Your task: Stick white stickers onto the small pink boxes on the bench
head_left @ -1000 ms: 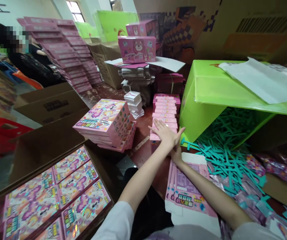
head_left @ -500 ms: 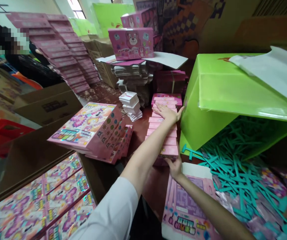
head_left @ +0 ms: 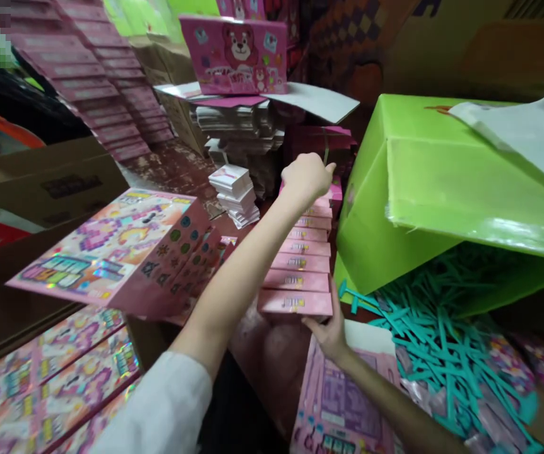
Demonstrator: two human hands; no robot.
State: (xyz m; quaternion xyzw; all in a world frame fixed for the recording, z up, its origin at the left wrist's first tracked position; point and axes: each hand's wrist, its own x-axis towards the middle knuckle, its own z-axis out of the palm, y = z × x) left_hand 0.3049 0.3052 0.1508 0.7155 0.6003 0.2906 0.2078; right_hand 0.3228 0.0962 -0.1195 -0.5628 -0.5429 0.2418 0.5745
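Row of pink boxes, about seven visible, runs from your right hand at its 6 o'clock end to your left hand at its 12 o'clock end. Left grip curled over the far boxes; right grip spread against the nearest box. One green carton stands at 3 o'clock, touching the row.

No legible text on the pink boxes; print too blurred.
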